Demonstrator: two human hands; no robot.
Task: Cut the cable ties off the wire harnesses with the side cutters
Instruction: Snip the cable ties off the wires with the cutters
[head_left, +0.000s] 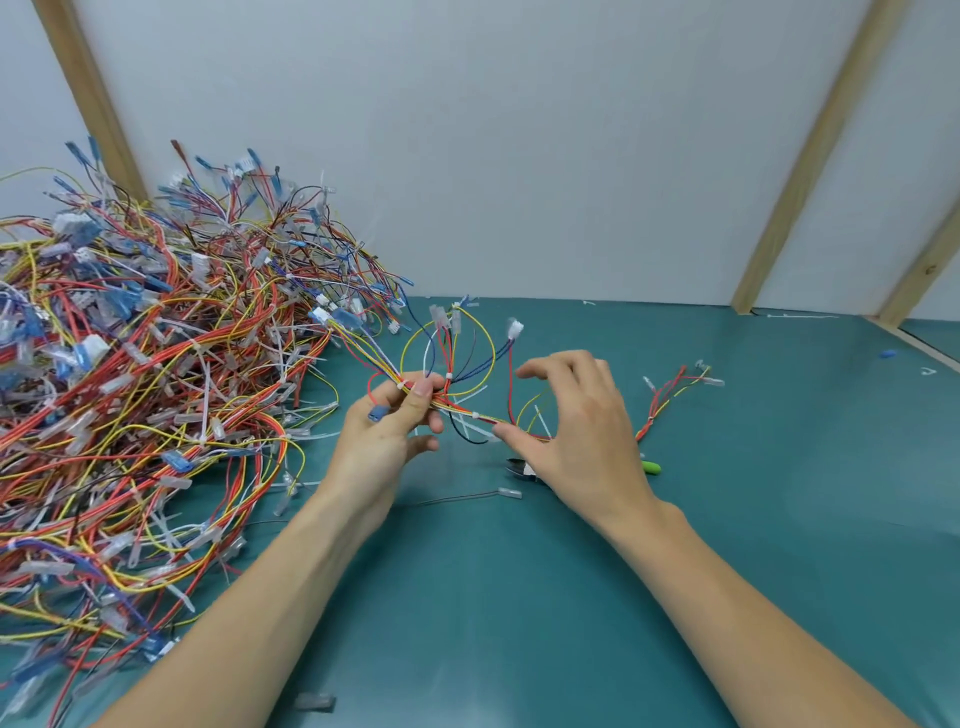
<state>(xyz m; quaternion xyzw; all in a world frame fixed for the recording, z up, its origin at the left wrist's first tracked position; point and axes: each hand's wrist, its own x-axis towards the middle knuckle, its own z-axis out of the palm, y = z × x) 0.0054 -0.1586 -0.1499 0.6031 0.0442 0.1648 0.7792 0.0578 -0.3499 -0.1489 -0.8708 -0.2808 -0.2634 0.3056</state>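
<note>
My left hand (387, 431) grips a wire harness (457, 364) of red, yellow, blue and white wires just above the teal mat. A white cable tie (401, 385) wraps the bundle by my left fingertips, and another white tie (476, 415) sits further right. My right hand (576, 431) pinches the bundle with thumb and a finger near that second tie, its other fingers spread. The harness's far end (675, 387) trails off to the right on the mat. The side cutters (522, 469) lie on the mat under my right hand, a green handle tip (652, 467) showing; neither hand holds them.
A big heap of tangled harnesses (140, 374) fills the left side of the teal mat (519, 597). Cut tie scraps and a loose wire (467, 498) lie near the hands. Wooden frame posts (805, 156) and a white wall stand behind.
</note>
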